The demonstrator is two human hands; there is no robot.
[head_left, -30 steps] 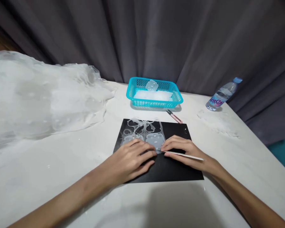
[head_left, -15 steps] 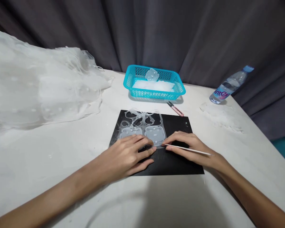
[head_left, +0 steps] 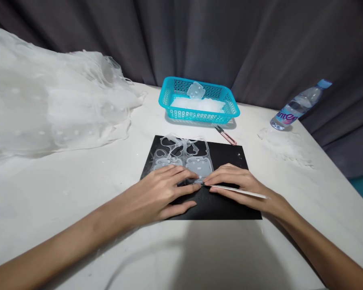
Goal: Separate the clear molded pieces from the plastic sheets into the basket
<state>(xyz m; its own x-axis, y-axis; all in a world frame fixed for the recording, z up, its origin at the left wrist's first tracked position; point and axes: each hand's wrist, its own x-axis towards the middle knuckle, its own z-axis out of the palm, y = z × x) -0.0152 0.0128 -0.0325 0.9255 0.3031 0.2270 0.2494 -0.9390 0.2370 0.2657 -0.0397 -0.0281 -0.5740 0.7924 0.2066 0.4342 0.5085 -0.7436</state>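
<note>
A piece of sheer white fabric (head_left: 199, 166) with dotted, rounded panels and loose cut strips lies on a black board (head_left: 230, 157). My left hand (head_left: 166, 187) rests on the fabric's near part, fingers outstretched and thumb apart, pressing it down. Between the fingers of my right hand (head_left: 238, 181) is a slim, pale, stick-like tool (head_left: 242, 191); its tip is hidden near the fabric's lower right edge. The fingertips of both hands almost meet there.
Behind the board stands a blue plastic basket (head_left: 199, 114) holding white pieces. Pink-handled thread snips (head_left: 226, 136) lie before it. To the right are a water bottle (head_left: 299, 106) and white scraps (head_left: 286, 147). A large heap of sheer fabric (head_left: 54, 104) covers the left side.
My right hand has shifted slightly left along the fabric's near edge with the tool, closer to my left fingertips. My left hand stays on the fabric. The view has tilted a little.
</note>
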